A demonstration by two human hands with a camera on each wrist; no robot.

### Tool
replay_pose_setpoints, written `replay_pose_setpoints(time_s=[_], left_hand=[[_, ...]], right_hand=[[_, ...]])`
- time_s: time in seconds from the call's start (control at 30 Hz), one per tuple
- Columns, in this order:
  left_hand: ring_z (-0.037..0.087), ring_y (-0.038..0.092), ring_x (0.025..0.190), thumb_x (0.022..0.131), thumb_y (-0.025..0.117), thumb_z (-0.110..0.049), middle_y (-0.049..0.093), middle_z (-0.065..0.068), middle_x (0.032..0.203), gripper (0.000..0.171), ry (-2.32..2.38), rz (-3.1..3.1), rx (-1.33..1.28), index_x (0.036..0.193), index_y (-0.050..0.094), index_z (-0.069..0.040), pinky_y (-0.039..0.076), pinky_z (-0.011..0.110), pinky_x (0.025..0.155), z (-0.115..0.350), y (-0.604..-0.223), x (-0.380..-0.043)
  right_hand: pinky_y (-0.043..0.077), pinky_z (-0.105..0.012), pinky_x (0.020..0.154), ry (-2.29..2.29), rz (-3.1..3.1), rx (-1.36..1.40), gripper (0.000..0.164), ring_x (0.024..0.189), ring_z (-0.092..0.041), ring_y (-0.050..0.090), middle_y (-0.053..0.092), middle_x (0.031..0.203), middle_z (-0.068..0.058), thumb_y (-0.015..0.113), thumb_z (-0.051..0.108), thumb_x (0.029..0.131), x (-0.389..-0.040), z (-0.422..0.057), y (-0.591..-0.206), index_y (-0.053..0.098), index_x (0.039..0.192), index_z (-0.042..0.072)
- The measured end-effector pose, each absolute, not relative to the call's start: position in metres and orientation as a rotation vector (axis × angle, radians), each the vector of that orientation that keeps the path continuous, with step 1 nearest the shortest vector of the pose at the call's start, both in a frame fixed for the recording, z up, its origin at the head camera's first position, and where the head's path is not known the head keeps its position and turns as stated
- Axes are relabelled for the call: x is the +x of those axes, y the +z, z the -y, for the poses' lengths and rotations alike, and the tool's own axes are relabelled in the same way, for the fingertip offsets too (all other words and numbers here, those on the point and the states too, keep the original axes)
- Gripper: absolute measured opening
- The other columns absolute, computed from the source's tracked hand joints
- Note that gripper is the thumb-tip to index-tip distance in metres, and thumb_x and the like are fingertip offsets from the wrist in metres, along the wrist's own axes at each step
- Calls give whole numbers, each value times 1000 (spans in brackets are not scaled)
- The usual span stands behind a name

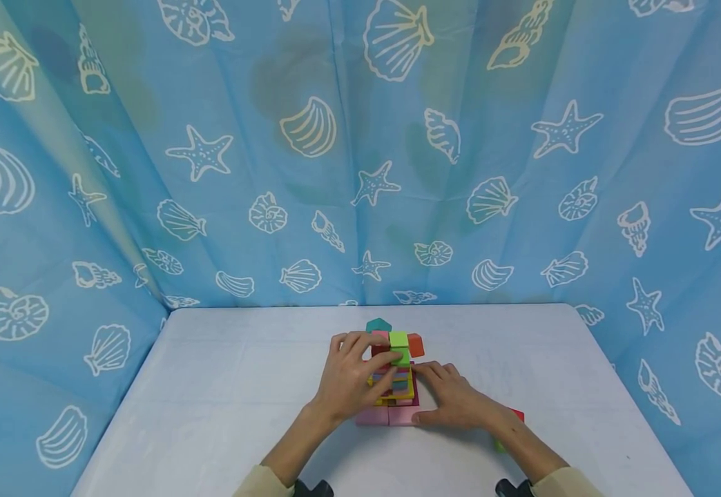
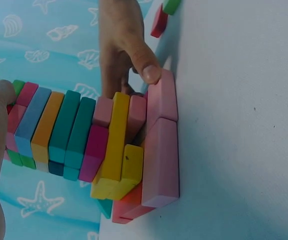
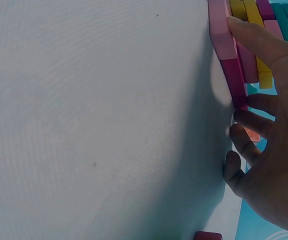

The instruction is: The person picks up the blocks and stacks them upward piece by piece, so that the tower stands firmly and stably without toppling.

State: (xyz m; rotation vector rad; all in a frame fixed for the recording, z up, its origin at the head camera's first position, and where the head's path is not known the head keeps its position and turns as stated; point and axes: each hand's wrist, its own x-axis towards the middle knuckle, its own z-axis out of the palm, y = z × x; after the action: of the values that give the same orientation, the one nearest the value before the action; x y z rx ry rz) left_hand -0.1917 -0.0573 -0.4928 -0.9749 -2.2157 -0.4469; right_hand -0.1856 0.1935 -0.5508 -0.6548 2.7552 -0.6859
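Observation:
A tower of coloured wooden blocks (image 2: 73,135) stands on the white table, on a base of pink blocks (image 2: 161,160). My left hand (image 1: 354,369) is bent around the tower's upper part, gripping a light green block (image 1: 400,339) near the top. A fingertip (image 2: 6,91) meets a green block's corner in the left wrist view, where the rest of that hand is mostly cut off. Low at the tower's right side, my right hand (image 1: 456,400) rests its thumb on a pink base block. Its other fingertips are beside a magenta block (image 3: 233,80), fingers loosely spread.
A red block (image 2: 159,22) and a green block (image 2: 171,6) lie on the table, partly hidden behind the right forearm in the head view. An orange-red block (image 1: 416,345) and a teal block (image 1: 378,324) show behind the tower. A blue shell-print curtain (image 1: 311,207) hangs behind the table.

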Motion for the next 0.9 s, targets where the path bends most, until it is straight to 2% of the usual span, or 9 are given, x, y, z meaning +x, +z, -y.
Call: replay_pose_setpoints(time_s=[0.3,0.4,0.53,0.67,0.83,0.9], left_hand=[[16,52,118,86,76,-41,61,-4,124,35,-552,2244,-964,119,74,-29,40,42,97,59,-494,-192],[16,48,125,86,76,-43,56,-4,133,50,-728,2295,-912,132,65,-28,39,45,101,64,-497,-190],[17,36,139,83,77,-51,42,-5,149,79,-1013,2458,-790,151,41,-33,36,54,108,82,-507,-189],[21,28,145,79,77,-58,34,-4,158,97,-1106,2720,-702,158,26,-37,29,60,112,104,-524,-194],[32,28,145,77,74,-63,36,3,160,101,-956,2965,-766,159,29,-25,24,64,111,123,-552,-199],[34,27,146,77,74,-65,36,3,161,102,-912,3009,-807,159,30,-24,23,65,111,126,-561,-198]], right_hand=[[44,-63,101,-693,-2749,-652,94,128,-32,42,45,149,-6,78,62,76,-186,-194,-552,41,152,22],[43,-64,102,-700,-2744,-629,94,131,-33,40,45,150,-5,79,62,75,-186,-193,-552,40,152,23],[43,-63,102,-708,-2734,-604,96,133,-33,39,44,150,-5,81,60,73,-187,-191,-552,40,152,24],[44,-63,102,-690,-2737,-576,98,134,-32,38,43,151,-4,82,60,72,-187,-191,-553,40,152,24],[44,-61,102,-675,-2739,-551,98,134,-31,37,43,152,-3,82,61,71,-188,-191,-554,39,153,26],[44,-62,103,-689,-2732,-556,98,134,-31,38,43,152,-3,82,60,71,-189,-191,-554,40,153,25]])
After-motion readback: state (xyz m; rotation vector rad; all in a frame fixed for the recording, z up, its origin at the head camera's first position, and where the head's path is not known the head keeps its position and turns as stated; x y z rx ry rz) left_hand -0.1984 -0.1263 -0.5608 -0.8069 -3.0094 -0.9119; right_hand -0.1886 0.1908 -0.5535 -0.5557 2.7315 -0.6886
